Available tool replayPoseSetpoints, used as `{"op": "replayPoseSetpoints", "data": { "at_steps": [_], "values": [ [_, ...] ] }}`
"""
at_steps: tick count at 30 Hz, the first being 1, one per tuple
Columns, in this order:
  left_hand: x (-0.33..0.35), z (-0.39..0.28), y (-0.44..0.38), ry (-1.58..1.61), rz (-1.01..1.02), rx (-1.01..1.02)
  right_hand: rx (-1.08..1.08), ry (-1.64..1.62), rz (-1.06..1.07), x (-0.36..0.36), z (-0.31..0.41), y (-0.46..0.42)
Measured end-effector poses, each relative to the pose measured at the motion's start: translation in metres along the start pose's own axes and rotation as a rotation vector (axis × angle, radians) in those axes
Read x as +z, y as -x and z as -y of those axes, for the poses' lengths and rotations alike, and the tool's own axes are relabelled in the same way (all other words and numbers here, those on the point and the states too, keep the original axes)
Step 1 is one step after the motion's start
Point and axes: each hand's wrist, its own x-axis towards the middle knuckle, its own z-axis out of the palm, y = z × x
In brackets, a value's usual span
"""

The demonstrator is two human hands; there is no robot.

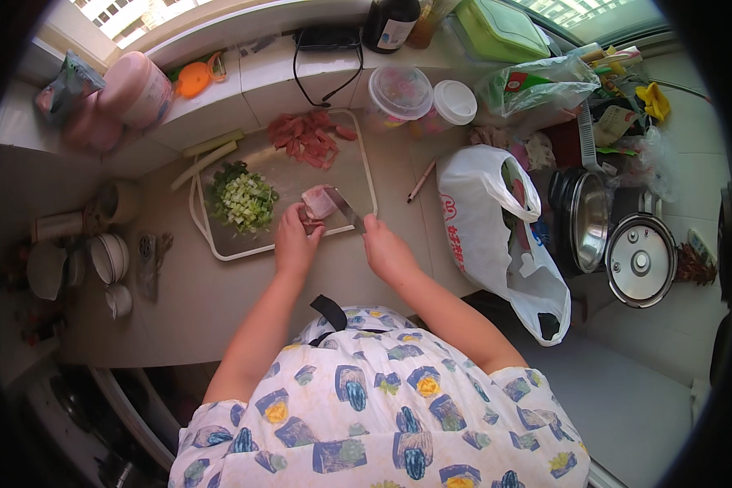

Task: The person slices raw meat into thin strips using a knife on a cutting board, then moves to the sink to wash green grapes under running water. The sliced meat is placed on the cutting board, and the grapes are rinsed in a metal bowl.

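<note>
My left hand point(297, 236) holds a piece of raw pale-pink meat point(319, 202) near the front right of a white-rimmed cutting board point(371, 160). In my right hand point(388, 249) is a kitchen knife point(344, 208), its blade against the right side of the meat. A heap of chopped green onion point(243, 198) lies on the left of the board. Red raw meat slices point(308, 139) are spread at the back. Two pale stalks point(205, 163) lie across the back left corner of the board.
Right of the board lie a pen point(422, 180) and a filled white plastic bag point(473, 213). Two lidded cups point(401, 93) stand behind. Stacked bowls point(109, 257) are at left. A pressure cooker lid point(640, 261) is far right. A black cable point(299, 76) hangs off the tiled ledge.
</note>
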Motion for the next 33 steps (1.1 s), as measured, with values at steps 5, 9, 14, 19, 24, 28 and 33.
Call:
{"op": "replayPoseSetpoints", "data": {
  "at_steps": [5,9,14,19,24,28,33],
  "values": [
    [-0.002,0.013,0.003,0.003,0.136,-0.02,0.016,0.029,0.009,0.01,-0.005,0.003],
    [-0.013,0.012,0.0,0.112,0.158,0.141,0.016,0.008,0.011,0.009,-0.005,0.003],
    [-0.021,-0.011,-0.04,0.745,0.232,-0.198,0.017,0.029,0.045,0.013,-0.013,-0.001],
    [-0.033,-0.032,-0.11,0.353,0.019,0.192,0.055,-0.102,-0.097,0.009,-0.01,0.006],
    [-0.029,-0.017,-0.068,-0.066,0.128,0.389,0.108,-0.1,-0.125,0.0,-0.013,0.011],
    [-0.028,-0.001,-0.047,-0.106,0.202,0.409,-0.006,0.005,0.046,-0.008,-0.009,0.019],
    [-0.027,0.004,-0.047,-0.095,0.078,0.271,0.014,0.061,0.173,-0.002,0.001,0.03]
  ]
}}
